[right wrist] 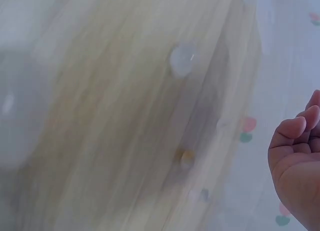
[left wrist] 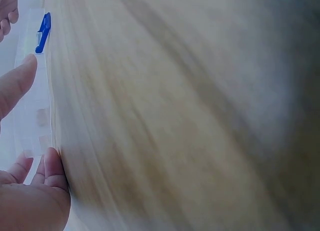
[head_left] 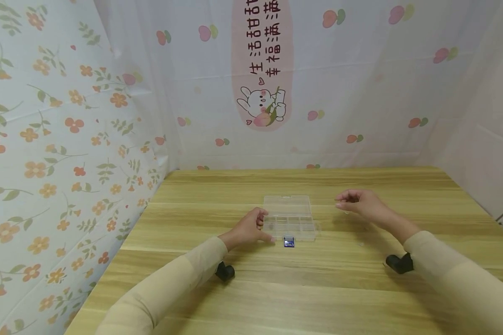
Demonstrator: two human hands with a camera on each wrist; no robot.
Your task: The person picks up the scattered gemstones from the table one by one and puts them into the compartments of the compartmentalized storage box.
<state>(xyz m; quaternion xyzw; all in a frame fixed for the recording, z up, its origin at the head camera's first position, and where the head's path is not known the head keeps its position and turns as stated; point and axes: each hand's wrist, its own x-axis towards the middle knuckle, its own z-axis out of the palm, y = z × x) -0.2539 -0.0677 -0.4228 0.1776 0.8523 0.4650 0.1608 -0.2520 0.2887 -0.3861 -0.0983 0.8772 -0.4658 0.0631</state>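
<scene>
In the head view, a clear box lies on the wooden table, its lid opened away from the person and its row of small compartments showing. At the box's front edge a blue latch hangs down toward the table. The left hand grips the left end of the clear box, thumb toward the front corner and fingers toward the back. The right hand is raised to the right of the clear box, well apart from it and from the left hand, its fingers bent and its thumb near them; I cannot tell whether a small see-through thing is between the tips. Nearer the person than the clear box, a black wrist mount sits below the right sleeve, with another below the left sleeve. Behind the box hangs a printed cloth with a rabbit picture. In the left wrist view, the left thumb lies along the latch side of the clear box while fingertips touch its end. In the right wrist view, small clear pieces lie on the table near the right hand, whose fingers are curled in; their contents are too blurred to tell.
</scene>
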